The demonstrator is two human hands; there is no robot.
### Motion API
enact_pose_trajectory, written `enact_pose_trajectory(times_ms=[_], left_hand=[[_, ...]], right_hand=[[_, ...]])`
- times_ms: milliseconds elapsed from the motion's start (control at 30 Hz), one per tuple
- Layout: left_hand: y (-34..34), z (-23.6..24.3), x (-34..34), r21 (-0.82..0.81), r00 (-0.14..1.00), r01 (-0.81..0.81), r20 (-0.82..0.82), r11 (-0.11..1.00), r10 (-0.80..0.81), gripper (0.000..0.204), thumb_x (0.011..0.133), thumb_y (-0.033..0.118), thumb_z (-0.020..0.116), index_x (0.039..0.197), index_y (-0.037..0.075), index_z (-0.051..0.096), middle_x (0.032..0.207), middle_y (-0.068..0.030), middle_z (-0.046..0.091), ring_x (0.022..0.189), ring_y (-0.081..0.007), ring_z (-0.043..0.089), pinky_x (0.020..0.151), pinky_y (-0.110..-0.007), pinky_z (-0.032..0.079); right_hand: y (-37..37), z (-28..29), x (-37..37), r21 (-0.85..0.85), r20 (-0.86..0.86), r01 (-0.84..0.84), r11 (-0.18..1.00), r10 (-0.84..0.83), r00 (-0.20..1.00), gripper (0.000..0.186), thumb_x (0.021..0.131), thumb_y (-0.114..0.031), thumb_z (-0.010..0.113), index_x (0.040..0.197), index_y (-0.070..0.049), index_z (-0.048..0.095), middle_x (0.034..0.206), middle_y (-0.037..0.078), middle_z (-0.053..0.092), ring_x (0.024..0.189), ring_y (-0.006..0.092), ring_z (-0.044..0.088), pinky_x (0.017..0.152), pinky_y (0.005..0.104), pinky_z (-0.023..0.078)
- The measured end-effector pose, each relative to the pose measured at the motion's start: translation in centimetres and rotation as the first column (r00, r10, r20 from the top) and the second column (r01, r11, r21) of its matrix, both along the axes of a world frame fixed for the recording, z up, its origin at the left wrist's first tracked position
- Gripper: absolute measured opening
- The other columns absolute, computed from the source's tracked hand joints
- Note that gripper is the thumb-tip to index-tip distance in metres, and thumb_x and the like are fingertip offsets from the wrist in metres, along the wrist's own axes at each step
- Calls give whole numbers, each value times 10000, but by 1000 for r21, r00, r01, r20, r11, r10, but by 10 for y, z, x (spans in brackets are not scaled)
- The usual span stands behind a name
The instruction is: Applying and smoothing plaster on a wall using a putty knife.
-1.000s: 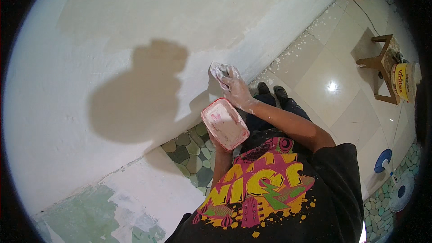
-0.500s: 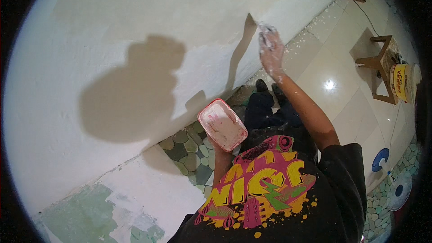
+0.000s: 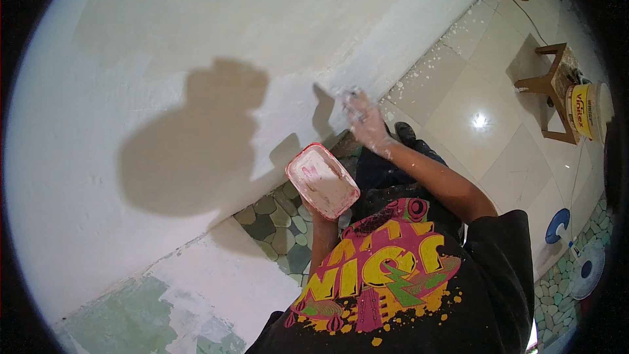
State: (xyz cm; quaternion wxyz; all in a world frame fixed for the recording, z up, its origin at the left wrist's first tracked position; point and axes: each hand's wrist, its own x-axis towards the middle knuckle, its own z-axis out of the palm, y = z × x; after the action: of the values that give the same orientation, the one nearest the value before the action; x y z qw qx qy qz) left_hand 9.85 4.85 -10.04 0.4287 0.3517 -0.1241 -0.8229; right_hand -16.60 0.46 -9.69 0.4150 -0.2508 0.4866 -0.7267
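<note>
Clock read from the tub's middle, twelve being straight ahead of the worker. Tub [image 3: 320, 180]: rectangular, rounded corners, red-edged rim, pale paste inside with pink streaks. It sits in front of the worker's waist. Long axis slants from between ten and eleven to between four and five; one short end faces the wall [image 3: 216, 19], the other the printed dark shirt [image 3: 386, 269]. Mouth turned up toward the worker's head.

Left grip [image 3: 314, 209] has hold of the tub at its six-to-seven side, curled in beneath; most of the fingers hidden under it.

Right grip [image 3: 365, 121] at one o'clock, just beyond the rim and near the wall, knuckles and fingers coated white. Blurred: from where I stand I cannot tell how far the fingers are spread or what is in them, nor whether they touch the wall. A narrow shadow lies beside them at twelve.

Wall fills nine through twelve, the worker's broad shadow across it. Pebble-patterned floor [image 3: 267, 224] at eight. White spatter on the pale tiles [image 3: 452, 101] toward one and two. Brown stool [image 3: 540, 85] at two, yellow-labelled bucket [image 3: 580, 111] on it. Blue-and-white fan [image 3: 586, 271] between three and four.
</note>
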Motion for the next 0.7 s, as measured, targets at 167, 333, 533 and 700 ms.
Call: enact_pose_trajectory(times_ms=[167,333,533,700], left_hand=[[3,1,-3,45,997,-44,-64,998,46,574,965,529,453,1406,162,470,1359,-118,552,1200,-353,560,987,-554,477],[8,10,-12,-59,997,-26,-81,998,21,544,983,504,441,1417,177,466,1382,-100,542,1230,-329,543,1034,-534,442],[6,23,-26,-114,936,17,-348,993,-56,497,1020,427,416,1420,137,467,1411,-73,520,1290,-272,505,1109,-452,381],[7,24,-25,-113,966,-36,-259,993,5,503,1011,443,427,1416,148,475,1398,-63,532,1284,-279,508,1098,-472,390]], right_hand=[[-18,-8,-77,12,-401,459,888,-417,816,363,908,-20,554,1265,1,619,1310,126,582,1224,222,547,1030,324,425],[-27,36,-104,-58,-366,404,913,-396,842,361,866,-22,574,1217,20,646,1277,174,598,1191,276,581,1025,313,427],[-24,22,-49,16,-312,343,939,-321,894,373,846,5,578,1211,14,654,1252,175,613,1180,248,585,999,307,447],[-19,18,-9,-130,-266,123,984,-154,951,361,844,8,576,1195,10,661,1202,175,637,1143,223,601,994,304,444]])
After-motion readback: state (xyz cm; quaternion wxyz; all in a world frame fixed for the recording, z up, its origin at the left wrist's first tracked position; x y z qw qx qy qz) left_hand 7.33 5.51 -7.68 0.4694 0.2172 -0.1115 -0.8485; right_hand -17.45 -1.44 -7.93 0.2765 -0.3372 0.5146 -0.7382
